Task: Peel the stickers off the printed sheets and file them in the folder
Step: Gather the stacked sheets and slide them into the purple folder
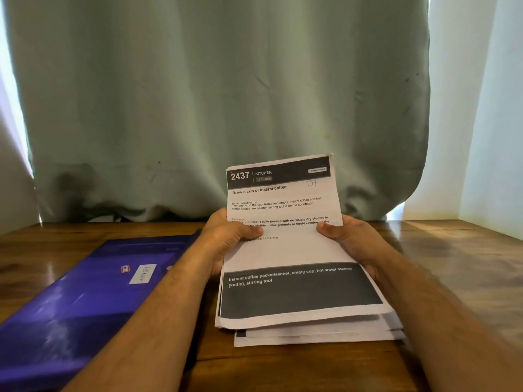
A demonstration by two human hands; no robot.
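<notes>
We are looking down from a head-worn camera. A pale green curtain [215, 103] is hanging across the whole upper half of the view, its hem meeting the far edge of a glossy brown wooden counter [452, 250]. On the counter at about eight o'clock, a purple folder [79, 301] is lying closed and flat, carrying a small white label [143, 273] with handwriting too blurred to read, and a tiny red and white sticker [125, 269] just beside it. At about five o'clock from the centre, a stack of printed sheets [297, 250] is being held up, its near edge resting on or close to the counter and its top leaning away from us. The top sheet is headed "2437 KITCHEN" and "Brew a cup of instant coffee". The left hand [226, 236] is gripping the stack's left edge, thumb curled over the printed face. The right hand [351, 239] is gripping the right edge likewise, thumb pressing on the front. Both bare forearms are reaching in from the bottom.
</notes>
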